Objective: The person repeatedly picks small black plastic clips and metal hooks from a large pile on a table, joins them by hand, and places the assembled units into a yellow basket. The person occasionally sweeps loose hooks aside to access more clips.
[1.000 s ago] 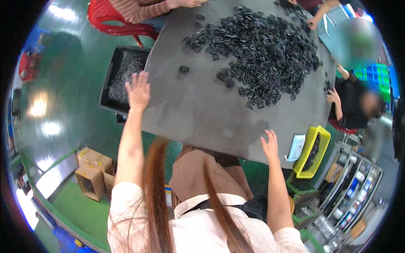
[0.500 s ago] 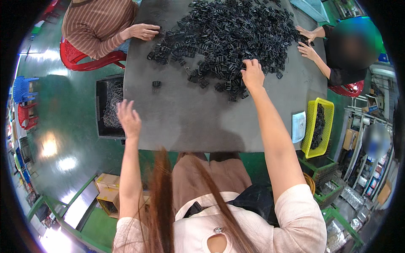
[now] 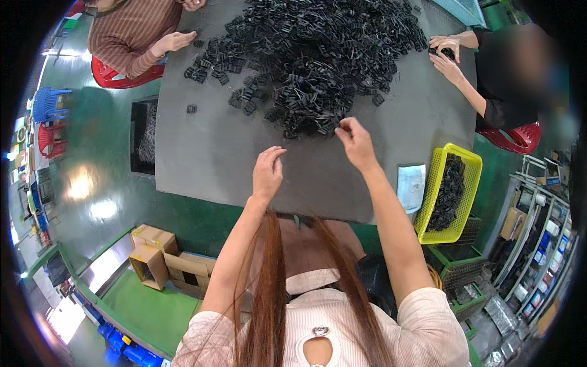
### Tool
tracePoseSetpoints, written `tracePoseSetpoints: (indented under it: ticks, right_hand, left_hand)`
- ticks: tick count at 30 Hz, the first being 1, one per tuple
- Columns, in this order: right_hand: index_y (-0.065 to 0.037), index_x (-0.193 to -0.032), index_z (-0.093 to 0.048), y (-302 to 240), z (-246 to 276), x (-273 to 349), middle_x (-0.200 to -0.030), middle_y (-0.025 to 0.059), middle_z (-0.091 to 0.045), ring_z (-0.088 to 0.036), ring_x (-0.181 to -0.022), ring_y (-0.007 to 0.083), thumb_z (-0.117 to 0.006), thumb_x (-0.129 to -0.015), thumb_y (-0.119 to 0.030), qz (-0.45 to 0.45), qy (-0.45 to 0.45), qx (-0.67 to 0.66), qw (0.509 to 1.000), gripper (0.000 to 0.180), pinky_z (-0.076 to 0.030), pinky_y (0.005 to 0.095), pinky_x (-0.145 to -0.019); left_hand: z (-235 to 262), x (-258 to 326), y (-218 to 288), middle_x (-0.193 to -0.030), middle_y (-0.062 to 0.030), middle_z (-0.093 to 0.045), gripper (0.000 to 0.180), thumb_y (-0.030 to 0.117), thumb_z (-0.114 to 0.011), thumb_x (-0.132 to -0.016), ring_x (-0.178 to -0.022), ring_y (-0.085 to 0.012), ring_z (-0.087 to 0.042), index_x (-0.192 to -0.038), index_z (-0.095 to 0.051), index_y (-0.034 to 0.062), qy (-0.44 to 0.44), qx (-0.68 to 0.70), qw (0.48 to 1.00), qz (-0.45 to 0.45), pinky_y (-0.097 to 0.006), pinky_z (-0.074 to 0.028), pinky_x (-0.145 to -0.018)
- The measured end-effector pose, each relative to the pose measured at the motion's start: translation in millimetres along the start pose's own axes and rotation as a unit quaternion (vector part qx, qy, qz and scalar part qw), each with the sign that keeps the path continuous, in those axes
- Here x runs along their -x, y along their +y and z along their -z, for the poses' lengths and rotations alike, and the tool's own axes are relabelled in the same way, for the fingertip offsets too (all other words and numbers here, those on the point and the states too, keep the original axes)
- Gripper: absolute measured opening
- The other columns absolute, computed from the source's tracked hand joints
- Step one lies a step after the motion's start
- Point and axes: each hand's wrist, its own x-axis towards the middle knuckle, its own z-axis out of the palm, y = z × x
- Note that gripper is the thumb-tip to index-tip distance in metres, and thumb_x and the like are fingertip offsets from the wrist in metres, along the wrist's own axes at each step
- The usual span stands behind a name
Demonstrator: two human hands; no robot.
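Observation:
A large heap of small black plastic pieces point(image 3: 318, 67), with thin wire-like bits among them, covers the far middle of the grey table point(image 3: 214, 159). My right hand point(image 3: 356, 145) is at the heap's near edge, its thumb and fingers pinched together. Whatever they grip is too small or hidden to make out. Over the bare tabletop nearer to me, my left hand point(image 3: 267, 175) hovers with fingers stretched and thumb a little apart, and nothing shows in it. One loose black piece point(image 3: 191, 109) lies alone toward the table's left side.
A yellow basket point(image 3: 422, 226) of black pieces stands at the right edge beside a pale blue-white packet point(image 3: 411, 188). A dark bin point(image 3: 134, 137) with thin wires sits left of the table. Two co-workers' hands point(image 3: 174, 41) point(image 3: 449, 64) are at the far left and right.
My left hand has moved right from the table's left edge to its front middle. My right hand has drawn back toward me at the heap's near edge. The view has shifted too.

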Motion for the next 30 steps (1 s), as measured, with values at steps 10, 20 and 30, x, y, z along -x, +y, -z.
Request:
tracePoseSetpoints:
  ticks: [10,20,30]
  right_hand:
    - [-0.001,-0.094,-0.057,70,14,14,-0.087,0.0093,-0.065,-0.06,-0.08,0.0206,-0.062,-0.083,-0.017,-0.078,-0.282,-0.15,0.945,0.019,-0.046,0.0338,-0.071]
    - [-0.001,-0.089,-0.058,65,12,4,-0.072,0.0081,-0.061,-0.055,-0.063,0.0158,-0.062,-0.079,-0.01,-0.046,-0.238,-0.013,0.97,0.015,-0.046,0.0312,-0.061]
    - [-0.001,-0.088,-0.06,52,4,24,-0.071,0.0058,-0.061,-0.056,-0.063,0.0137,-0.062,-0.08,-0.009,-0.077,-0.165,-0.048,0.982,0.012,-0.046,0.0289,-0.06]
  left_hand:
    - [-46,-25,30,-0.105,-0.0111,-0.062,0.022,0.0,-0.053,-0.08,-0.102,-0.0292,-0.056,-0.099,-0.062,0.0052,0.015,0.004,1.0,-0.002,-0.036,-0.045,-0.088]
    - [-75,-113,66,-0.106,-0.0053,-0.056,0.034,0.034,-0.065,-0.077,-0.103,-0.0239,-0.049,-0.101,-0.06,0.0104,-0.045,-0.32,0.945,-0.048,-0.043,-0.038,-0.083]
    - [-72,-120,41,-0.092,-0.0111,-0.058,0.022,0.009,-0.059,-0.076,-0.089,-0.0289,-0.057,-0.098,-0.056,0.0082,-0.079,-0.19,0.978,-0.024,-0.04,-0.046,-0.076]
